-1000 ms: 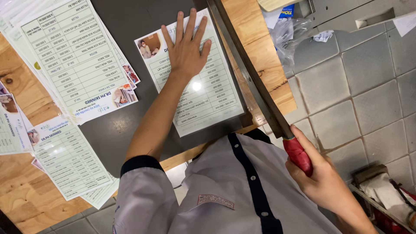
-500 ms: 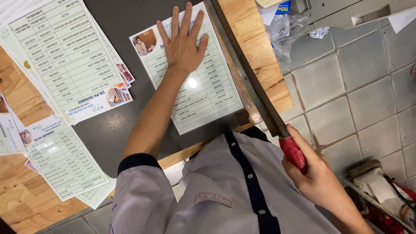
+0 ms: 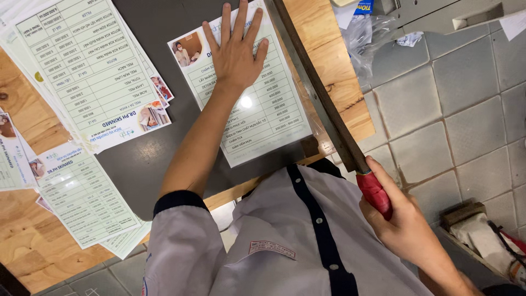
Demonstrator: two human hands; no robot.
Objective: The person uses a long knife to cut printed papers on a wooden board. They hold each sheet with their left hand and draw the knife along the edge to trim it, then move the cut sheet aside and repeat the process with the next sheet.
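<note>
Your left hand (image 3: 234, 52) lies flat and open, fingers spread, pressing down on one laminated sheet (image 3: 257, 109) printed with a pale green list and a small photo at its 10 o'clock corner. That sheet rests on the dark grey bed of the paper cutter (image 3: 153, 159), at about 12 o'clock from your chest, with its right edge running along the cutter's long blade arm (image 3: 318, 93).

Your right hand (image 3: 394, 216) is closed around the single red handle (image 3: 374, 193) at the near end of the blade arm, at about 4 o'clock in the view. The arm slants from that handle up toward 12 o'clock, touching or just above the sheet's right edge; you cannot tell which from here.

At 10 o'clock a fanned stack of the same kind of sheets (image 3: 90, 71) lies partly on the cutter bed and partly on the wooden counter (image 3: 24, 120); several edges show, but the exact count cannot be read. At 8 o'clock a second loose pile of sheets (image 3: 87, 200) rests on the counter, also too overlapped to count.

At 1 o'clock, one crumpled clear plastic bag (image 3: 364, 38) sits at the counter's far corner. The tiled floor (image 3: 455, 109) fills the right side.
</note>
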